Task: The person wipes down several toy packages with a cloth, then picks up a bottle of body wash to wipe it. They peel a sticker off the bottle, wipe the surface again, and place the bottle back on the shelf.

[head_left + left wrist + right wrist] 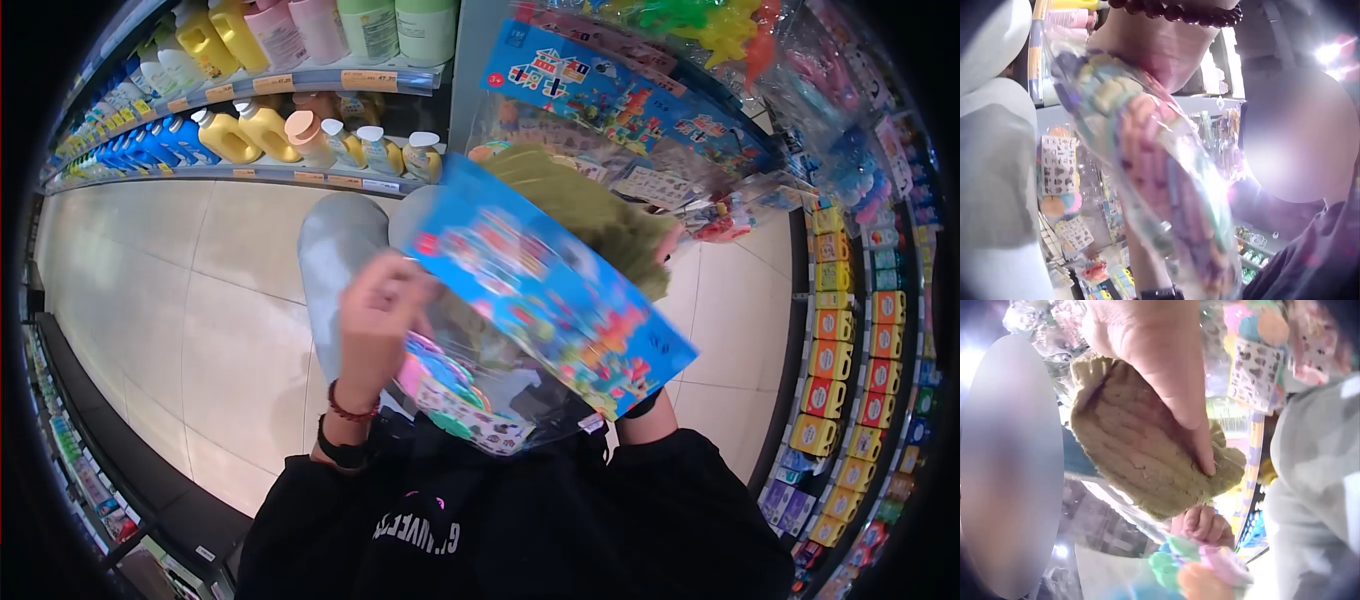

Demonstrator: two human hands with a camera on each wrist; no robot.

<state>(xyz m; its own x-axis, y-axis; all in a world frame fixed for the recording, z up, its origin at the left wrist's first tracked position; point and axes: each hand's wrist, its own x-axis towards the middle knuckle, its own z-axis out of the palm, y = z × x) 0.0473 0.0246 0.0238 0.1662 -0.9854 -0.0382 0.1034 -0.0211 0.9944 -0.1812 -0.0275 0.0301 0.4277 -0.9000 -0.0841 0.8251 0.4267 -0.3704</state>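
My left hand (pixel 378 310) grips a clear plastic toy bag (pixel 465 400) by its side, its fingers curled at the edge. A bright blue header card (pixel 550 290) with colourful print tops this bag and slants across my lap. Pastel pieces fill the bag, blurred in the left wrist view. Behind the card is a fuzzy olive-green ribbed cloth item (pixel 540 190). My right hand (pixel 1154 356) holds that item, thumb pressed along its ribbed face; in the head view the card hides most of this hand.
More bagged toys with blue cards (pixel 600 90) hang ahead on the right. Shelves of bottles (pixel 240 135) run along the front left. Yellow and red packs (pixel 825 350) line the right shelf. Pale tiles (pixel 150 300) cover the floor. My knees (pixel 340 240) are bent below the bag.
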